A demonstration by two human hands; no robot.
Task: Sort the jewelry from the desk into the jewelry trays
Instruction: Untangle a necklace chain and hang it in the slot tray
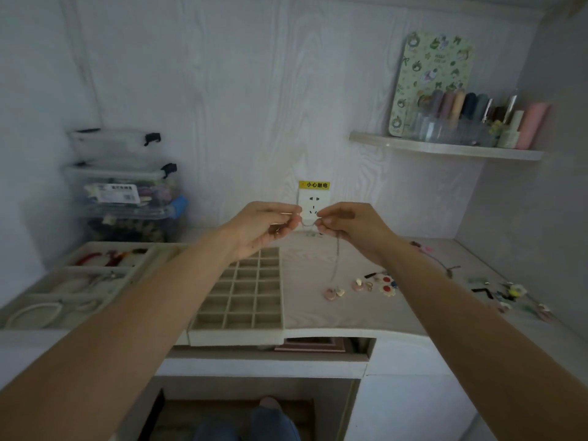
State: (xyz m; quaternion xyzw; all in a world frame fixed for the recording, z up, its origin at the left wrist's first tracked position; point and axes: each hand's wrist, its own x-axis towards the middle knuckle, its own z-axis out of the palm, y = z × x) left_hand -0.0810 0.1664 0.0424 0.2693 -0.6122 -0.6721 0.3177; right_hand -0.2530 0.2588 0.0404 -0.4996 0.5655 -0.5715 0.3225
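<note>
Both raised above the desk's [318, 310] back edge, left hand [265, 229] and right hand [351, 229] each pinching a thin chain necklace [336, 259], pendant dangling just right of the gridded jewelry tray [245, 297].

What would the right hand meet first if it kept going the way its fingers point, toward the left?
The right hand would most likely meet the left hand, which pinches the same thin chain just across from it. Depth is hard to judge from one view.
</note>
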